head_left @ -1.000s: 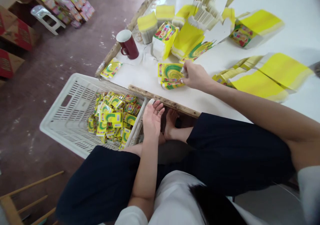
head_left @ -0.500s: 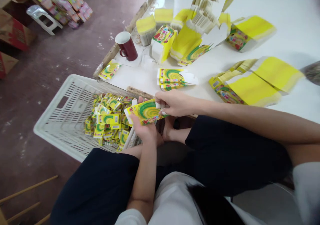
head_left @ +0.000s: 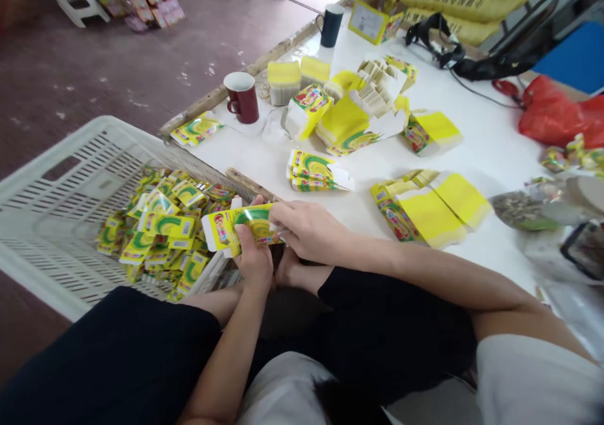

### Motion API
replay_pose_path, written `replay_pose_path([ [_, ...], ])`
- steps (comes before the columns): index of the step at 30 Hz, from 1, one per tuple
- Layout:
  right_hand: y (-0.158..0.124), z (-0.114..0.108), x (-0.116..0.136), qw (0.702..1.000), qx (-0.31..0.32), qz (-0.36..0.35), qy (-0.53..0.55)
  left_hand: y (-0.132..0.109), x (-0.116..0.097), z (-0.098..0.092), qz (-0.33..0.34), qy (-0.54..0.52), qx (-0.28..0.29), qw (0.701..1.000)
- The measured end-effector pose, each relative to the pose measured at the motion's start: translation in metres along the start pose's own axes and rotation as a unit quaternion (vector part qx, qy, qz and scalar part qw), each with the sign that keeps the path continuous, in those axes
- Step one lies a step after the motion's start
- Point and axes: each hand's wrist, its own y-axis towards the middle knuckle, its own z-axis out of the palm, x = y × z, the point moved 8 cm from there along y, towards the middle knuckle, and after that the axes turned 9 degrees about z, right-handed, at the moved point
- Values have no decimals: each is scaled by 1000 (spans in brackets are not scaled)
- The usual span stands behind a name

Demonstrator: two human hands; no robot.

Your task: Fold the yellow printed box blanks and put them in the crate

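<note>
A yellow-green carton (head_left: 225, 229) lies across my left hand (head_left: 255, 258), whose thumb presses on its printed face. White flaps stick out at the carton's left end. My right hand (head_left: 299, 227) closes its fingers on the carton's right end, which they partly hide. Below and left of my hands, a white plastic basket (head_left: 101, 180) holds many filled yellow packets (head_left: 174, 225). Beyond my right hand, a few flat cartons (head_left: 314, 170) lie overlapped on the white table (head_left: 340, 214).
Stacks of yellow cartons (head_left: 427, 211) stand on the table, with more (head_left: 344, 120) farther back. A maroon mug (head_left: 243, 101) and a dark mug (head_left: 331, 26) are near its wooden edge. At the right are a red bag (head_left: 561, 114) and a jar (head_left: 547, 205).
The view has shifted, showing more of the table's far and right side. Both hands still hold the carton; my left thumb now lies farther in on its face and my right fingers cover its right end.
</note>
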Motion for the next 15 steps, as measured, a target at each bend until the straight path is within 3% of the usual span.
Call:
replay_pose_path([
  [4,6,11,-35,978,50,101,175,1,3,1,-24,-54,19,998],
  [8,6,26,-36,933,123,111,319,7,-2,1,-47,-105,-6,993],
  [11,2,36,-20,939,144,92,299,10,-8,5,-74,-169,-26,982],
  [15,-1,50,-9,973,146,102,147,12,-12,5,-87,-171,-76,978],
])
